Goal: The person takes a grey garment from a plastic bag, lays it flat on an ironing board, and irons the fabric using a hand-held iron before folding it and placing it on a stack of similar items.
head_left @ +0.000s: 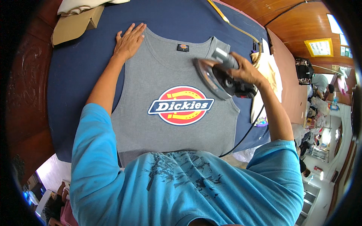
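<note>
A grey tank top (169, 139) with a large red, yellow and blue printed emblem lies spread face up on a dark blue cloth (86, 60). My left hand (129, 42) rests flat on the shirt's left shoulder strap, fingers stretched out. In my right hand (245, 71) is the handle of a clothes iron (217, 79), slightly blurred. The iron is over the upper right chest of the shirt, near the armhole; whether its plate touches the fabric I cannot tell. A black cord (247, 132) runs from the iron down toward the near edge.
An open cardboard box (71, 28) with white cloth (77, 5) stands at the far left. A cream cloth (277, 75) lies beyond my right hand, beside a yellowish hose (243, 31). Carved wood panelling (28, 75) borders the left. People and piled goods are in the room at right.
</note>
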The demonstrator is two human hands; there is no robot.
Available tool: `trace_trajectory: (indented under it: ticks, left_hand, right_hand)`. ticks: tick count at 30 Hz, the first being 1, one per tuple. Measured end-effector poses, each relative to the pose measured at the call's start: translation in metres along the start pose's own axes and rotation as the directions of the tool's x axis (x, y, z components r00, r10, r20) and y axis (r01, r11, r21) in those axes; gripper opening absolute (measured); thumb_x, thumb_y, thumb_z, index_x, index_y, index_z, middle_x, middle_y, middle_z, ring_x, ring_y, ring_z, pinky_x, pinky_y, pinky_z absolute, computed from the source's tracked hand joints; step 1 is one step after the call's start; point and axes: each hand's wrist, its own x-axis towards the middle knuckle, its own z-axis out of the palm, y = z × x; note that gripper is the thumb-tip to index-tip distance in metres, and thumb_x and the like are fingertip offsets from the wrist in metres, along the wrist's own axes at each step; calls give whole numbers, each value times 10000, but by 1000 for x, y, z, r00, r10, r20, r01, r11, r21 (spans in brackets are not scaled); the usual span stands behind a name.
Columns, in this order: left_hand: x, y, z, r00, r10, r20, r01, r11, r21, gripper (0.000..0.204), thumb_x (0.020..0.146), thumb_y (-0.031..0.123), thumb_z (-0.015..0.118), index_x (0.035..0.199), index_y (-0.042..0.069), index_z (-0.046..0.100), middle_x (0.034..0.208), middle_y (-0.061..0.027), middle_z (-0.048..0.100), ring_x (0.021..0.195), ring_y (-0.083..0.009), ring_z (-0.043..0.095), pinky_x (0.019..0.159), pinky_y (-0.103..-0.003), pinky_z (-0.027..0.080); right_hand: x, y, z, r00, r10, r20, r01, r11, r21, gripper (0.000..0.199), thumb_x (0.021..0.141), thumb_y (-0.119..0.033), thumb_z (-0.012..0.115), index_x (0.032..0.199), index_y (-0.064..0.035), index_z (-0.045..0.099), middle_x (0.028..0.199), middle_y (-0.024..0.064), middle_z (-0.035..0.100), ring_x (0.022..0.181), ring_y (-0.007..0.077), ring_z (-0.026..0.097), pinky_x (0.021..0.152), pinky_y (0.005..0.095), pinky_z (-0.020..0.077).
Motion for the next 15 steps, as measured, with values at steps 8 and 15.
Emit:
trace_trajectory:
  ticks: [8, 15]
  left_hand:
    - [3, -1, -3, 1000, 2, 21, -2, 1000, 0, 467, 948, 336, 218, 1411, 273, 229, 1464, 101, 211, 1356, -129, 165, 1083, -488, 100]
    - [1, 1, -1, 1000, -1, 26, 1, 1000, -14, 475, 943, 333, 245, 1412, 267, 228, 1467, 92, 211, 1357, -141, 171, 1072, -507, 99]
  right_hand:
    - [-7, 1, 9, 998, 62, -17, -64, 994, -90, 441, 732, -149, 596, 1129, -1, 474, 935, 178, 610, 848, 236, 611, 780, 328, 473]
    - [9, 56, 5, 859, 242, -452, -259, 965, 25, 505, 754, -275, 590, 1123, 54, 490, 962, 275, 594, 905, 341, 604, 789, 362, 450]
